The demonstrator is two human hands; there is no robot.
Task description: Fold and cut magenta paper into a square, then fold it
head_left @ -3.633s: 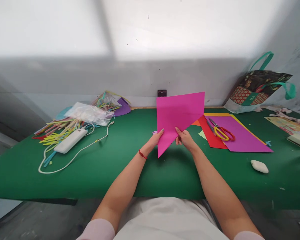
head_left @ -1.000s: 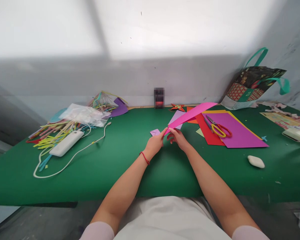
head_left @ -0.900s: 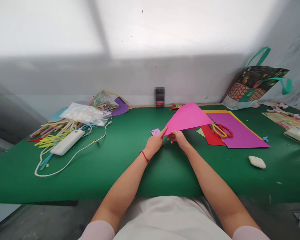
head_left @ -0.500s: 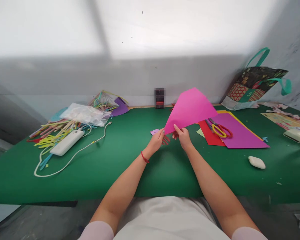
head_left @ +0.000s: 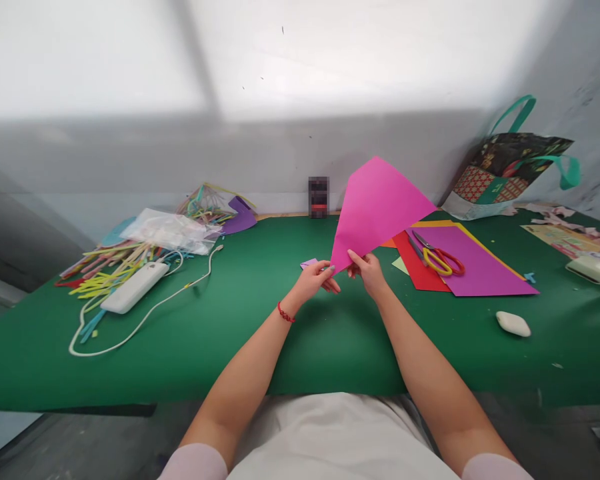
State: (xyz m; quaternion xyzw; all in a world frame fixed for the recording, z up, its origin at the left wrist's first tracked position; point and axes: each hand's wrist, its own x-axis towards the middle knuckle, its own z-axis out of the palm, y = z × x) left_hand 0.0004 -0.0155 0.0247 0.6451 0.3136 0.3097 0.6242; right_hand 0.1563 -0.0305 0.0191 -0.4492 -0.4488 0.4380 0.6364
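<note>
A large sheet of bright pink paper (head_left: 377,203) is held up above the table, tilted, with its near corner between my hands. My left hand (head_left: 312,280) pinches that corner from the left, thumb on top. Close beside it, my right hand (head_left: 367,272) grips the paper's lower edge between thumb and fingers. A small lilac folded paper (head_left: 308,264) lies on the table just behind my left hand, partly covered by it.
Scissors (head_left: 437,260) with yellow and red handles lie on purple paper (head_left: 485,267) and red paper (head_left: 423,272) at right. A white case (head_left: 513,324) sits nearer. Left are paper strips (head_left: 100,283), a white power bank (head_left: 135,287) and its cable. A bag (head_left: 500,167) leans at the back.
The pink paper has tipped more upright, its far corner rising and shifting left. My left hand's fingers have moved slightly at the corner; my right hand keeps its grip.
</note>
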